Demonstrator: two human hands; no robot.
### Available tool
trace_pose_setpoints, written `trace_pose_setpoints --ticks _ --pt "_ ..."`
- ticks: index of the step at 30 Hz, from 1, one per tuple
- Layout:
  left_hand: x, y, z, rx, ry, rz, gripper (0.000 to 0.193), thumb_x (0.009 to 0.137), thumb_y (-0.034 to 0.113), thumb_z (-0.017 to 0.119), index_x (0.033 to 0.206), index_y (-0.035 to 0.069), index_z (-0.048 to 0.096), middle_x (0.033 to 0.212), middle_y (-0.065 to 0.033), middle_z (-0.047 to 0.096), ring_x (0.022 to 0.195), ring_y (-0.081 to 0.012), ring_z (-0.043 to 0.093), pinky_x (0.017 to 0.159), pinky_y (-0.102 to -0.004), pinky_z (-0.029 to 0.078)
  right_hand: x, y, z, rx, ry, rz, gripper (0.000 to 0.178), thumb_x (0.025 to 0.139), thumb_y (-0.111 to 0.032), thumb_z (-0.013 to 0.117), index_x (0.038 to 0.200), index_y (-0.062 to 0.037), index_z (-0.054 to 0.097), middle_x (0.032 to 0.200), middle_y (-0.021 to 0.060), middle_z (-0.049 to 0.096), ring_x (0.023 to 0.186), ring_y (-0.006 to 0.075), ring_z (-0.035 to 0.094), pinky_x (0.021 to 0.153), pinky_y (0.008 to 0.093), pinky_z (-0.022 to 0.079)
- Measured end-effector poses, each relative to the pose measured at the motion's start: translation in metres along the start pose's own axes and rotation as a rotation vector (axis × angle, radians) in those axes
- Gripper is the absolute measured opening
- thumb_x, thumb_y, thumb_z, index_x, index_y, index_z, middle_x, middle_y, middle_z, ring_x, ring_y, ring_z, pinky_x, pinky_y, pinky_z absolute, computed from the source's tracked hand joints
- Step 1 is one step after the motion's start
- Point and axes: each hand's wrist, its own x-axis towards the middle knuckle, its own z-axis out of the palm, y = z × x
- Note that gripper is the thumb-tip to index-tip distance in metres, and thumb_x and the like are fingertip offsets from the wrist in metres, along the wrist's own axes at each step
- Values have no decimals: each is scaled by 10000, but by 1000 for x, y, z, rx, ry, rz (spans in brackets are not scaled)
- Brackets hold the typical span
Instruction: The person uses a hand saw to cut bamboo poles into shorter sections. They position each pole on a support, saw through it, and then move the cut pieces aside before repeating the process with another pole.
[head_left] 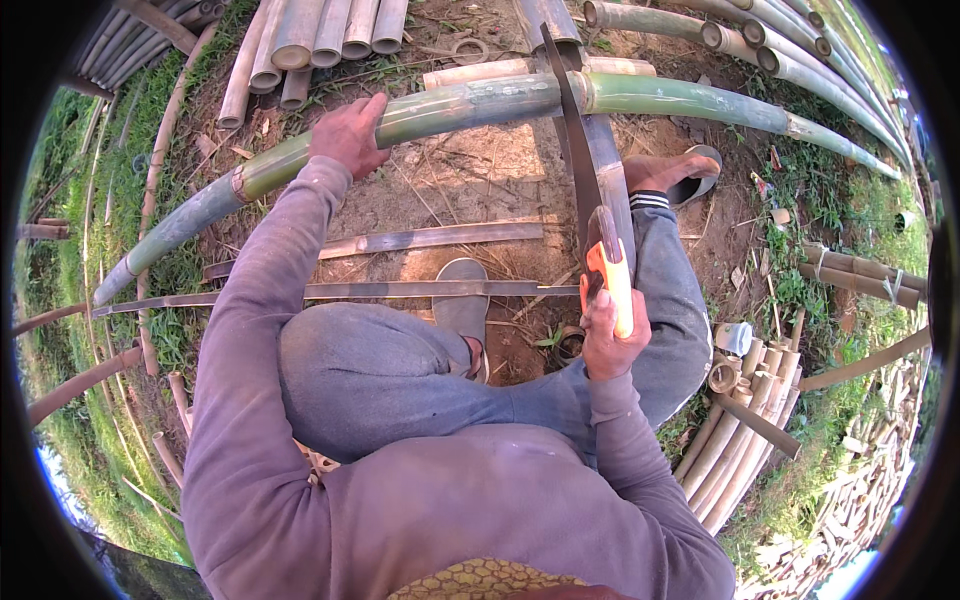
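A long green bamboo pole (440,108) lies crosswise in front of me, curving through the whole width of the view. My left hand (350,135) rests on top of it, left of the middle, fingers wrapped over its far side. In my right hand (613,335) is a hand saw (578,150), gripped by its orange handle. The dark blade points away from me and crosses the pole close to a node. A bamboo support (612,165) runs lengthwise beneath the pole at that spot. Whether the teeth have entered the bamboo cannot be made out.
Cut bamboo tubes (325,35) lie at the far left, more poles (780,60) at the far right. A thin flat strip (400,290) lies before my knees, over a sandal (460,310). At right stands a bundle of bamboo (745,440) beside a white cup (733,338).
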Motion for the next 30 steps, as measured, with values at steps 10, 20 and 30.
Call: trace_pose_setpoints --ticks 10,20,30 --pt "4 9 4 35 -32 -48 753 757 344 899 1391 149 544 1288 -97 687 1194 -342 693 1005 -481 557 94 -22 27 74 -27 34 198 1083 -148 700 1167 31 682 958 43 710 736 77 614 653 250 515" --pt "22 0 -21 -45 -370 -166 740 723 370 864 1370 179 561 1224 -184 744 1140 -410 714 964 -526 568 55 -28 12 28 -34 12 476 1072 -126 660 1476 100 553 1439 210 635 1185 232 697 909 314 624" --pt "24 -10 -8 -6 -246 -51 756 768 424 861 1423 208 553 1263 -117 740 1158 -366 726 981 -508 585 86 -49 10 49 -90 115 438 1075 -93 637 1474 79 583 1261 137 707 778 90 641 668 246 543"
